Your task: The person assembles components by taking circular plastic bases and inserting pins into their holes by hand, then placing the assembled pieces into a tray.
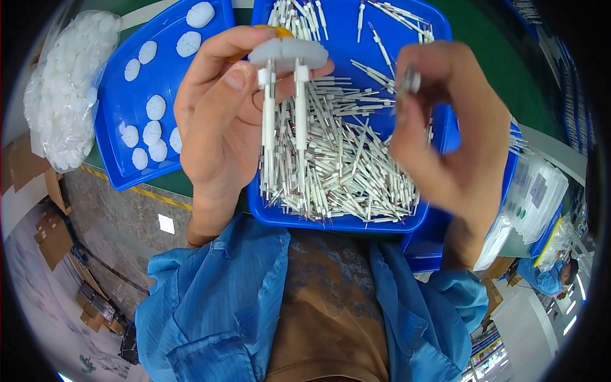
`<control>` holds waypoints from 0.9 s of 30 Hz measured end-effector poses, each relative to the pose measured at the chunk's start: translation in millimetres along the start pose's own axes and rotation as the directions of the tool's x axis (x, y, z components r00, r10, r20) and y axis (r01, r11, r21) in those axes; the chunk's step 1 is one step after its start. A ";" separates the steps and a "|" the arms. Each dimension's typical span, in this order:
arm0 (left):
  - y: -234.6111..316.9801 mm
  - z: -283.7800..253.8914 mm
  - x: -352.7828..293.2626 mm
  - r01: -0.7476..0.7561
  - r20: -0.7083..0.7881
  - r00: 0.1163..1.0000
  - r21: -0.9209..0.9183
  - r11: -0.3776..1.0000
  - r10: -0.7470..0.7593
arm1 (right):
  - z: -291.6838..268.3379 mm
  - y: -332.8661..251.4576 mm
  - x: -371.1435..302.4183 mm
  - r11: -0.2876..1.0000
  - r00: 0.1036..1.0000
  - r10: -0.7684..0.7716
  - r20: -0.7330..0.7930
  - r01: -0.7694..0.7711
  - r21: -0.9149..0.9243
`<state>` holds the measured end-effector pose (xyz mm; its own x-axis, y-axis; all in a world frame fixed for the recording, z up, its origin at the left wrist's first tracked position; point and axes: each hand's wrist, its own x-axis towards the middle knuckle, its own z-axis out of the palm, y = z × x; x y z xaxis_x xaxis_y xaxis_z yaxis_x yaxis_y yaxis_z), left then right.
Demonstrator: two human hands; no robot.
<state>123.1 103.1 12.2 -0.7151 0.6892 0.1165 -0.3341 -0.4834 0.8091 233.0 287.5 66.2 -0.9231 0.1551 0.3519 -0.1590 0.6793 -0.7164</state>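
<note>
My left hand [216,102] is closed around the edge of a white scalloped plastic disc [287,52], held above the blue tray of rods. Two slim white rods with metal ends [300,114] hang down from the disc's underside. Something yellow [277,30] shows behind the disc at my fingers. To the right, my right hand [455,121] is smeared by motion, its thumb and forefinger pinched on a small piece with a grey metal end [410,81]. The rest of that piece is hidden or blurred. Below both hands lies a heap of similar white rods [356,165].
The heap fills a deep blue tray [337,220]. Left of it, a shallower blue tray [118,156] holds several white discs [155,107]. A clear bag of white discs [70,83] stands farther left. Clear plastic boxes [534,191] sit at right. Another person [544,277] is far right.
</note>
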 end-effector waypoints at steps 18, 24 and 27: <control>4.2 9.9 -5.3 0.024 -0.062 0.998 0.041 0.999 -0.022 | 27.1 -18.4 -13.2 0.995 0.994 0.091 0.051 -0.093 0.026; -1.6 7.2 -2.7 -0.056 0.080 0.995 0.008 0.998 0.055 | 33.3 -18.5 -12.3 0.998 0.999 0.039 -0.015 -0.038 0.040; 1.4 8.8 -2.5 -0.049 0.068 0.996 -0.022 0.999 0.050 | 33.5 -18.3 -13.4 0.986 0.997 0.079 0.012 -0.080 0.145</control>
<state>129.8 105.5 18.1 -0.6875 0.6992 0.1960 -0.3119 -0.5281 0.7899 236.6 249.0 54.4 -0.9369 0.1998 0.2870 -0.1338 0.5537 -0.8219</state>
